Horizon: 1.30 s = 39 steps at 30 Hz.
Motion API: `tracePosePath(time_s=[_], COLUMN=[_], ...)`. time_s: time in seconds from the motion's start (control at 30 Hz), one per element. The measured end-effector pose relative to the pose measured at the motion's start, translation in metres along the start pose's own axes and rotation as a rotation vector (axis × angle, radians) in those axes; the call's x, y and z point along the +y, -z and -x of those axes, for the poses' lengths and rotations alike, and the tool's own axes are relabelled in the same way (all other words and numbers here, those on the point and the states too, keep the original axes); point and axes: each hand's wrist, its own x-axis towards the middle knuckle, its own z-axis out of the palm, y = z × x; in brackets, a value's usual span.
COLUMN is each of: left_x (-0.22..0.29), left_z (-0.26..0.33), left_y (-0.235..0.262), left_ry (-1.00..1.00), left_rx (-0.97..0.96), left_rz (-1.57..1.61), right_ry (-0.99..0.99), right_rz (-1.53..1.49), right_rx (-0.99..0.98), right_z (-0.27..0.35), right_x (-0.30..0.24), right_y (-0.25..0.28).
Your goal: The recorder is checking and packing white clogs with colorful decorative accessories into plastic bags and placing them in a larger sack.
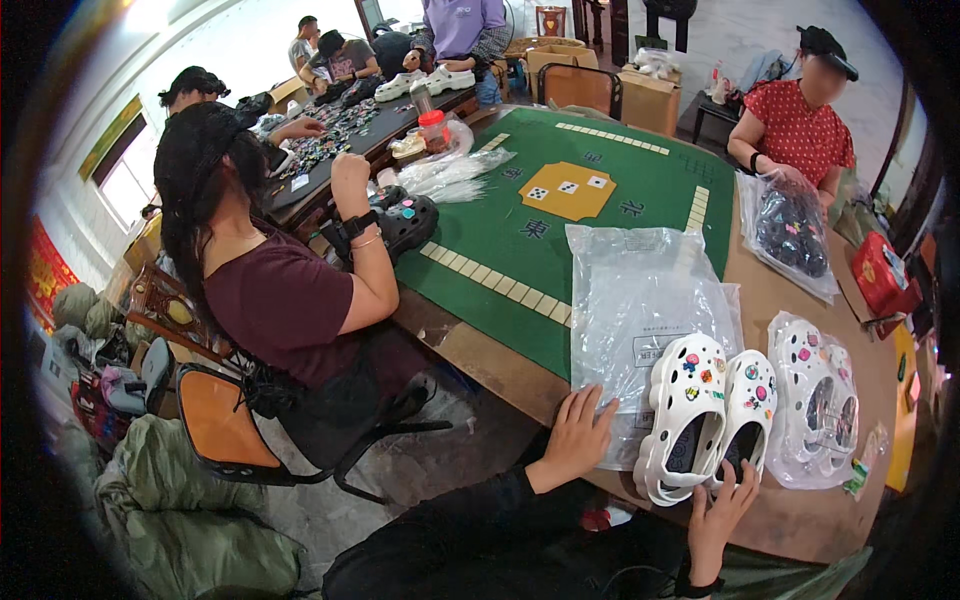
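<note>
A pair of white clogs, the left one (686, 410) and the right one (747, 405), lies side by side near the table's front edge. Colourful charms dot their toes. Partly under them is a clear plastic bag (630, 290), spread flat. My left hand (577, 440) rests on the bag's near left corner, fingers stretched out and apart. At the heel of the right clog, my right hand (722, 515) has its fingertips hooked over the rim, with the thumb to the left. Another white pair in a clear bag (815, 400) lies just to the right.
Tiles (495, 285) and dice (568, 187) are pictured on the green table mat (470, 310). At left sits a person (270, 270) by dark clogs (408, 225); across, a person in red (800, 135) handles bagged dark clogs (790, 235). A red bag (882, 275) stands at right.
</note>
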Motion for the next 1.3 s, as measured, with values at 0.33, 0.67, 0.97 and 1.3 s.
tracePosePath(time_s=[0.33,0.67,0.97,1.3], left_x=[0.000,-0.004,-0.001,-0.001], left_z=[0.002,0.002,-0.001,0.001], left_y=[-0.004,-0.004,-0.003,-0.008], left_ry=[-0.010,-0.040,-0.054,-0.057], left_rx=[0.033,-0.029,-0.008,0.013], left_rz=[0.013,-0.002,-0.067,-0.073], right_ry=[-0.038,0.239,0.189,0.235], right_rz=[-0.096,-0.016,-0.004,0.169], right_rx=[-0.024,-0.164,-0.738,-0.582], right_z=[-0.001,-0.026,-0.097,-0.107], right_x=[-0.005,-0.020,-0.002,0.003], right_y=[0.009,0.034,0.026,0.007])
